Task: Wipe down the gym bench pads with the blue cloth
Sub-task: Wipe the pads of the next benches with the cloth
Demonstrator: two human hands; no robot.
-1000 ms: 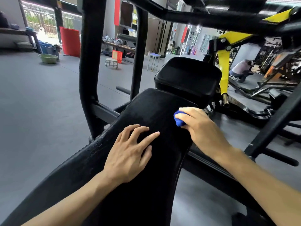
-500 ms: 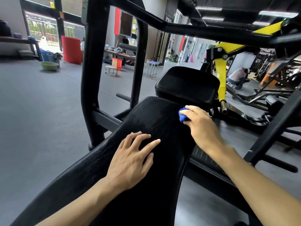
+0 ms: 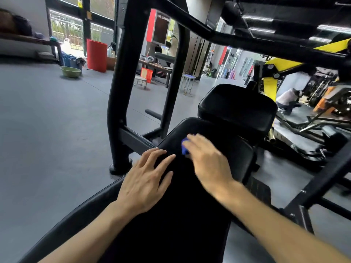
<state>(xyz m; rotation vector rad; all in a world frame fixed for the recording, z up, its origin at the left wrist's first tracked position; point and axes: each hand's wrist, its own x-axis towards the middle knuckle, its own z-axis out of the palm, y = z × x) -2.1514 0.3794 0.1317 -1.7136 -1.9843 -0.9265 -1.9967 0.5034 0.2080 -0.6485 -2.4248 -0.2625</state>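
Bench pad wiped.
Blue cloth is gripped under right hand; left hand is laid flat, fingers spread.

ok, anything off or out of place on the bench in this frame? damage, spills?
Nothing stands out. The long bench pad looks intact, with no visible tear or spill. The left hand rests flat on it; the right hand grips the blue cloth on its upper end. The smaller pad beyond looks undamaged. The right hand is motion-blurred, so fine detail there is unclear.
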